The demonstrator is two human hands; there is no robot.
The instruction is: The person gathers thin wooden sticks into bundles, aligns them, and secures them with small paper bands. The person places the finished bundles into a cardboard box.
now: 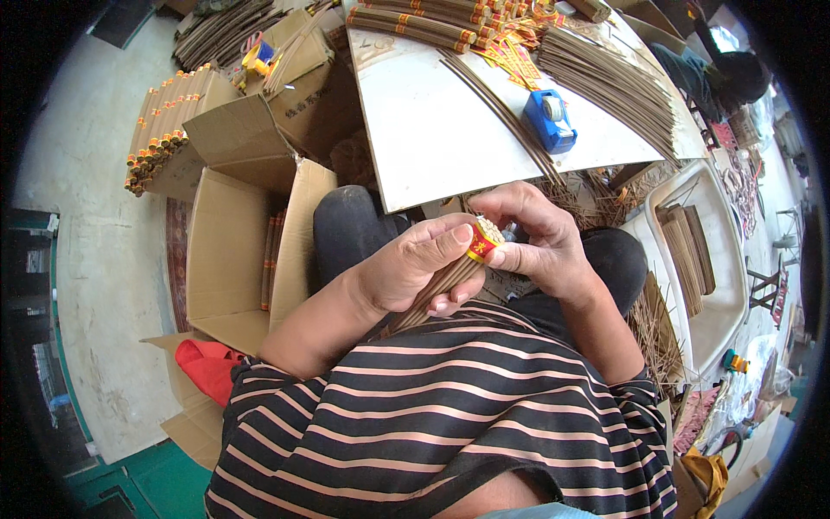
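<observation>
Over my lap, my left hand point(399, 270) is closed around a bundle of thin brown incense sticks point(443, 284). The bundle lies tilted, its pale stick ends point(489, 228) facing up and away from me. Near that end a red and yellow paper band point(482, 245) wraps round the sticks. My left thumb presses on the band from one side. On the other side my right hand point(549, 235) has its thumb against the band, with the fingers bent above the stick ends. The lower end of the bundle is partly hidden by my left hand and forearm.
Ahead, a white table point(406, 130) bears a blue tape dispenser point(551, 123), loose sticks point(609, 86), paper labels point(516, 62) and banded bundles point(415, 28). An open cardboard box point(226, 251) stands left, near stacked bundles point(169, 121). A white tub point(729, 290) holds sticks at right.
</observation>
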